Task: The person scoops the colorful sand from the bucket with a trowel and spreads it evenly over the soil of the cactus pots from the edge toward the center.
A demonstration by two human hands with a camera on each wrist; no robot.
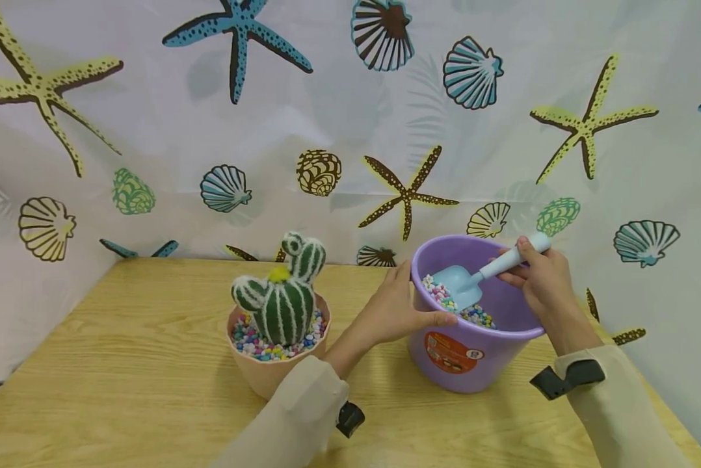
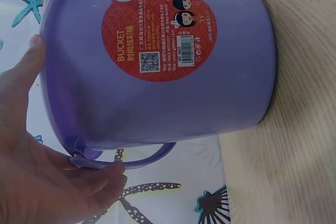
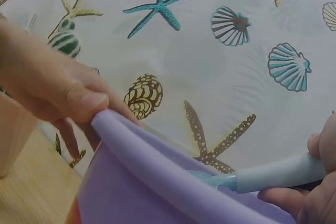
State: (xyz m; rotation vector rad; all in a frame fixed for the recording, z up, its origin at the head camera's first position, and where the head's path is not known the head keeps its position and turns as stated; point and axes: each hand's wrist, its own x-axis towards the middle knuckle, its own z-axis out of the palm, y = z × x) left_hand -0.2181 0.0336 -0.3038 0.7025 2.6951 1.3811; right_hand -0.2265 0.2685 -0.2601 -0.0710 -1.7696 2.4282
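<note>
A purple bucket [image 1: 491,370] with a red label stands on the table, small multicoloured pebbles [image 1: 479,316] lying inside. My left hand [image 1: 394,309] grips its left rim, thumb over the near edge; in the left wrist view the fingers reach the bucket's handle [image 2: 152,159]. With my right hand [image 1: 543,279] I hold a light blue scoop [image 1: 458,283] by its pale handle, thumb on top. The scoop's blade is down inside the bucket, beside a heap of pebbles. Only the scoop's upper part shows in the right wrist view; the bucket wall hides the rest.
Left of the bucket stands a peach pot [image 1: 263,374] with a green knitted cactus [image 1: 286,315] set in coloured pebbles; my left forearm passes close by it. Behind the wooden table [image 1: 122,351] hangs a white cloth [image 1: 339,123] printed with starfish and shells.
</note>
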